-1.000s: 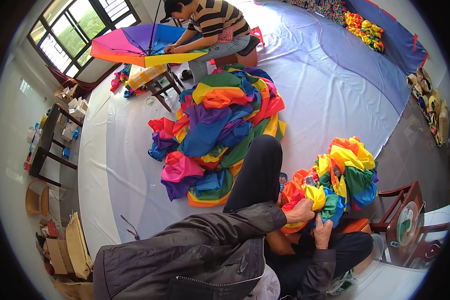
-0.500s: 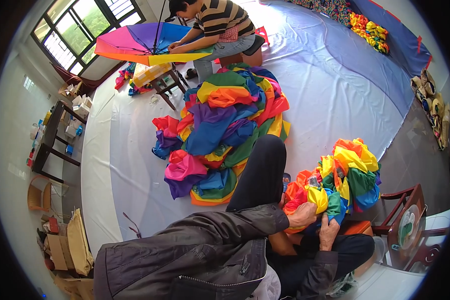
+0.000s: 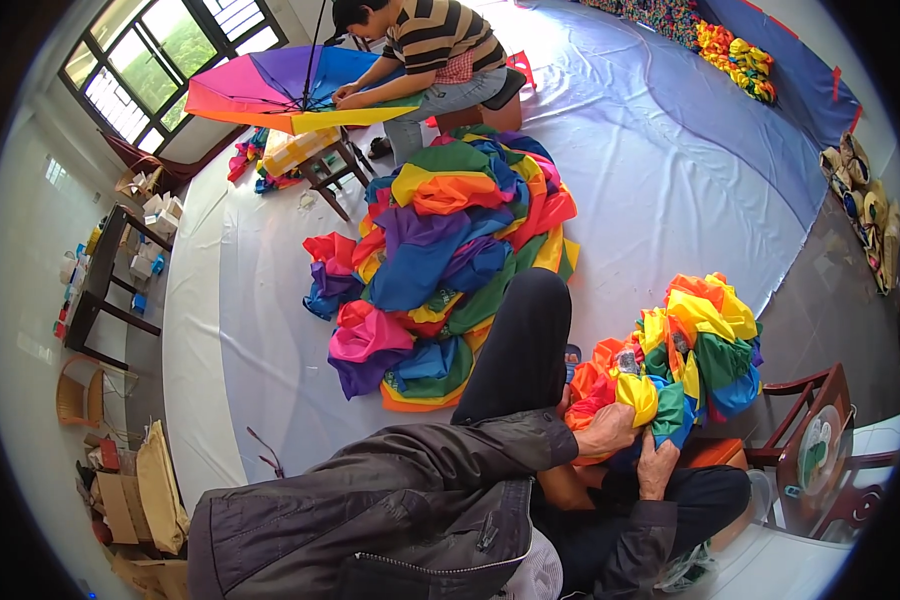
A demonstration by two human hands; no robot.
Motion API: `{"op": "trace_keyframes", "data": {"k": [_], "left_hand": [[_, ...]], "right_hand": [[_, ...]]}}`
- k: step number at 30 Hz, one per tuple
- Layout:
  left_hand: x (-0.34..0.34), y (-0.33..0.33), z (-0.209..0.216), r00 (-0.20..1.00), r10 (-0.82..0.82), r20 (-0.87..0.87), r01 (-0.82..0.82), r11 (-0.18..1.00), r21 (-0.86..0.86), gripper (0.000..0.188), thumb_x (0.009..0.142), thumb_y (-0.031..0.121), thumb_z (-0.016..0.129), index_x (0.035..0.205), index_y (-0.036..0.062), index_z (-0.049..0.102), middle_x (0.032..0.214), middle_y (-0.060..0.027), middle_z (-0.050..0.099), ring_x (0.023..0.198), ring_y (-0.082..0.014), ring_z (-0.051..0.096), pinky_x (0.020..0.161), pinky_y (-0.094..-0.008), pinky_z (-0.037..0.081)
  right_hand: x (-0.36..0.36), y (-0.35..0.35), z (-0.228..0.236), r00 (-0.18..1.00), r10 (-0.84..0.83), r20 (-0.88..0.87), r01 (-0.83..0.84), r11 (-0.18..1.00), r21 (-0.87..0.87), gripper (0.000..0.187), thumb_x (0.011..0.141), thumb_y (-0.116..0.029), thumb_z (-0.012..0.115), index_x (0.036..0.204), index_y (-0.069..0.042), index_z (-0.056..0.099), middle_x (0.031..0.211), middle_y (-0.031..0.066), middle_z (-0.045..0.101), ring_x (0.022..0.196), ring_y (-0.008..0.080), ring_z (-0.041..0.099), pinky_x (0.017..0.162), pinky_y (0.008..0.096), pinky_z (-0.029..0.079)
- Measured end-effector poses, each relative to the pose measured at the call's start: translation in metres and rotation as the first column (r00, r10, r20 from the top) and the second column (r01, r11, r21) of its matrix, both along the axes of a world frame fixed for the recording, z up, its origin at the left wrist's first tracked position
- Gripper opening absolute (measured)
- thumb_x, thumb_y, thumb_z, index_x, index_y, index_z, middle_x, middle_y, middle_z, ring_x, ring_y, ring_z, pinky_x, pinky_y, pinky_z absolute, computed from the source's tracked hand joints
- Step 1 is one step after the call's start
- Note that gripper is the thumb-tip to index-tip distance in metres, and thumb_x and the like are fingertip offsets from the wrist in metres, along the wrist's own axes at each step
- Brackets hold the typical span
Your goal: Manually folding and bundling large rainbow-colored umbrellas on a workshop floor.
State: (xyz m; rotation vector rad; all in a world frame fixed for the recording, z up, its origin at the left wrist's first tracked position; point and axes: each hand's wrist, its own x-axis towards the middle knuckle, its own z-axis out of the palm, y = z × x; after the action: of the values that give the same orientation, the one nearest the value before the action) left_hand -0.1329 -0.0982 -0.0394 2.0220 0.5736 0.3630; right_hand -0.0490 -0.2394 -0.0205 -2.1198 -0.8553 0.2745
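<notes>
A bundle of rainbow-coloured fabric [image 3: 695, 350] lies across my lap. My left hand [image 3: 607, 429] grips its lower edge, by a yellow fold. My right hand [image 3: 656, 463] sits just below and to the right, fingers up into the same cloth. Both arms are in dark jacket sleeves. My left leg in black trousers [image 3: 518, 345] stretches forward between the bundle and a larger heap of rainbow fabric [image 3: 440, 250] on the pale floor sheet [image 3: 670, 170].
Another person in a striped shirt [image 3: 435, 40] sits at the far side working on an open rainbow umbrella [image 3: 280, 85]. A wooden chair [image 3: 815, 440] stands at my right. A dark table [image 3: 105, 280], boxes and a basket line the left wall. More coloured fabric [image 3: 735, 50] lies far right.
The view has shifted slightly. My hands stay on the bundle in my lap, working the cloth a little. The other person has leaned closer over the umbrella.
</notes>
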Motion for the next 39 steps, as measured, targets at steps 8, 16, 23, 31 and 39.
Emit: {"op": "trace_keyframes", "data": {"k": [8, 16, 23, 31, 39], "left_hand": [[-0.003, 0.007, 0.003, 0.997, 0.025, -0.077, -0.026, 1.0, -0.007, 0.024, 0.075, 0.014, 0.069, 0.076, -0.0105, 0.067, 0.068, -0.0316, 0.062, 0.069, -0.0473, 0.068, 0.06, -0.0512, 0.054], [0.005, 0.011, -0.013, 0.997, 0.055, -0.052, -0.055, 0.998, 0.004, 0.025, 0.073, 0.014, 0.068, 0.074, -0.0107, 0.066, 0.065, -0.032, 0.06, 0.066, -0.0474, 0.067, 0.058, -0.0503, 0.054], [0.009, 0.001, -0.022, 0.997, 0.042, 0.07, -0.044, 0.999, 0.021, 0.021, 0.071, 0.012, 0.067, 0.072, -0.009, 0.066, 0.063, -0.031, 0.06, 0.063, -0.0462, 0.067, 0.058, -0.0506, 0.055], [-0.016, 0.006, 0.007, 0.907, -0.412, -0.091, 0.42, 0.903, 0.09, 0.02, 0.072, 0.017, 0.069, 0.088, 0.0063, 0.074, 0.093, -0.0241, 0.071, 0.092, -0.0387, 0.071, 0.075, -0.0484, 0.056], [-0.011, 0.022, 0.024, 0.76, -0.612, -0.22, 0.617, 0.571, 0.542, 0.039, 0.067, 0.009, 0.073, 0.105, 0.0033, 0.067, 0.096, -0.0114, 0.066, 0.09, -0.0305, 0.066, 0.075, -0.0395, 0.054]], "right_hand": [[-0.003, 0.003, -0.009, 0.983, 0.089, 0.163, -0.079, 0.994, -0.07, 0.028, 0.096, -0.019, 0.066, 0.087, 0.007, 0.066, 0.074, 0.0288, 0.061, 0.069, 0.0484, 0.059, 0.059, 0.0539, 0.04], [-0.008, 0.013, 0.024, 0.98, -0.022, 0.196, 0.008, 0.997, 0.072, 0.029, 0.097, -0.02, 0.065, 0.084, 0.006, 0.062, 0.072, 0.0298, 0.057, 0.066, 0.0488, 0.057, 0.057, 0.0516, 0.041], [-0.006, -0.007, 0.033, 0.968, -0.175, 0.183, 0.176, 0.984, 0.01, 0.026, 0.098, -0.02, 0.066, 0.084, 0.002, 0.062, 0.067, 0.0229, 0.058, 0.059, 0.0405, 0.057, 0.057, 0.0476, 0.044], [-0.036, 0.045, 0.1, 0.989, 0.121, 0.083, -0.137, 0.963, 0.232, 0.013, 0.094, -0.013, 0.066, 0.1, -0.002, 0.068, 0.089, 0.0184, 0.07, 0.079, 0.0348, 0.07, 0.07, 0.0408, 0.054], [0.015, 0.017, 0.025, 0.961, 0.275, -0.007, -0.272, 0.946, -0.179, 0.02, 0.101, -0.018, 0.055, 0.105, -0.005, 0.069, 0.095, 0.0178, 0.072, 0.089, 0.0349, 0.072, 0.075, 0.0424, 0.055]]}}
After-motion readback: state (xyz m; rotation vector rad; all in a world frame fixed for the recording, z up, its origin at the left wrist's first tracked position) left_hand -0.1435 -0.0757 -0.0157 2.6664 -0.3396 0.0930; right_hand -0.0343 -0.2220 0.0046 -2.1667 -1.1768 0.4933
